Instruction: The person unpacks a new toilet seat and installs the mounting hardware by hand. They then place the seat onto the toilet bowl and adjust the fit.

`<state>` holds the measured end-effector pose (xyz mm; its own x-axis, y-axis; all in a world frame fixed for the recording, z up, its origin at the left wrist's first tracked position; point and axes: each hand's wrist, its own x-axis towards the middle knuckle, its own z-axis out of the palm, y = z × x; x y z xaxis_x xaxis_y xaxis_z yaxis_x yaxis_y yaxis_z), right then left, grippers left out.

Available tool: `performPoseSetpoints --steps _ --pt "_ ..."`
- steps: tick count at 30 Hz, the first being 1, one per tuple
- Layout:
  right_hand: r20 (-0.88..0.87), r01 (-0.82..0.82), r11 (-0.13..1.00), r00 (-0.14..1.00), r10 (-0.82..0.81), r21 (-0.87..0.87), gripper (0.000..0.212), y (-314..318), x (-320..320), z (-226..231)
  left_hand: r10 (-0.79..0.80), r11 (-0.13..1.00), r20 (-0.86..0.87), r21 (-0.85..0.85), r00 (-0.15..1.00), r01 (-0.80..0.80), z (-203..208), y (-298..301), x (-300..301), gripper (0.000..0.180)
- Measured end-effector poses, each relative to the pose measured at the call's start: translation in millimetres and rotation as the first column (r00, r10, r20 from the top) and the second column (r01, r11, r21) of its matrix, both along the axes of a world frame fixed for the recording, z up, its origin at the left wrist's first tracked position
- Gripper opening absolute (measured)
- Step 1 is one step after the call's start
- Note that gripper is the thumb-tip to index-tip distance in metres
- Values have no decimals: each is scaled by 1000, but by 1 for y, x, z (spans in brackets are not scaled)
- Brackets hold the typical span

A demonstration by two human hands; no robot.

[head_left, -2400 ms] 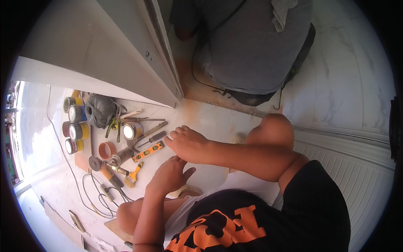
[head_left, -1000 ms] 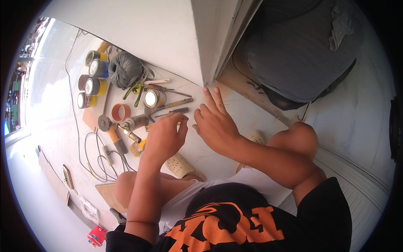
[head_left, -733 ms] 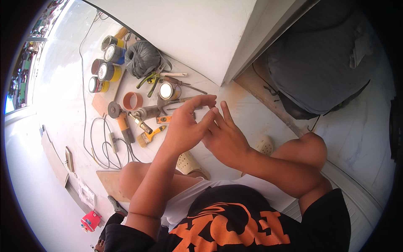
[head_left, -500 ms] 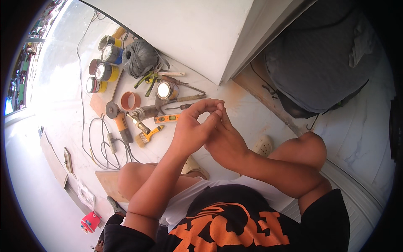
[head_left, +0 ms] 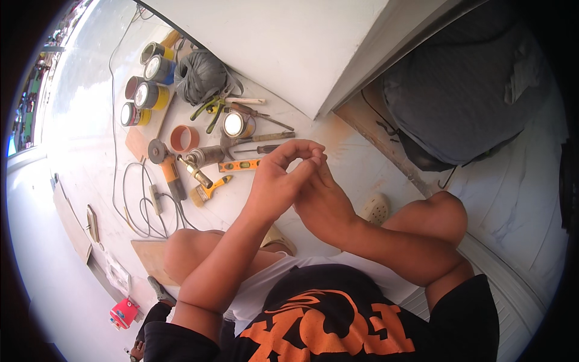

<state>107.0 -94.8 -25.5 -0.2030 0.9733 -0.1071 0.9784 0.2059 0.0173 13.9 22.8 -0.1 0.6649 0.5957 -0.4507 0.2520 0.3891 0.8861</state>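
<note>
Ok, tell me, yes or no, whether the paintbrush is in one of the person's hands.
No, the paintbrush lies on the floor, apart from both the left hand and the right hand.

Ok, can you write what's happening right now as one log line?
left hand: touching right hand | anything held: cannot tell | on floor: screwdriver, spirit level, paintbrush, angle grinder

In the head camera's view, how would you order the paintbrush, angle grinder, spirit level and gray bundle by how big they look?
1. Gray bundle
2. Angle grinder
3. Paintbrush and spirit level: too alike to rank
</note>
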Motion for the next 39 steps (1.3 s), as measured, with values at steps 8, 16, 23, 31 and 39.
performPoseSetpoints --steps 8,16,23,31,39 --pt "4 -4 1000 1000 4 -11 45 4 0 4 26 1000 2 -15 1000 -26 -2 0 0 25" --pt "-329 114 993 938 -108 0 48 14 1 1 78 996 50 47 996 -81 -11 0 3 21" --pt "-531 85 996 845 -58 26 54 25 3 -3 243 939 -8 253 970 -233 -9 3 10 35" --pt "-602 -60 986 797 -44 -152 38 58 4 -19 124 781 -221 623 967 42 -22 23 -2 52" --pt "-426 -2 684 783 -453 -730 38 71 -23 155 -112 940 -395 254 912 226 83 17 -116 22"
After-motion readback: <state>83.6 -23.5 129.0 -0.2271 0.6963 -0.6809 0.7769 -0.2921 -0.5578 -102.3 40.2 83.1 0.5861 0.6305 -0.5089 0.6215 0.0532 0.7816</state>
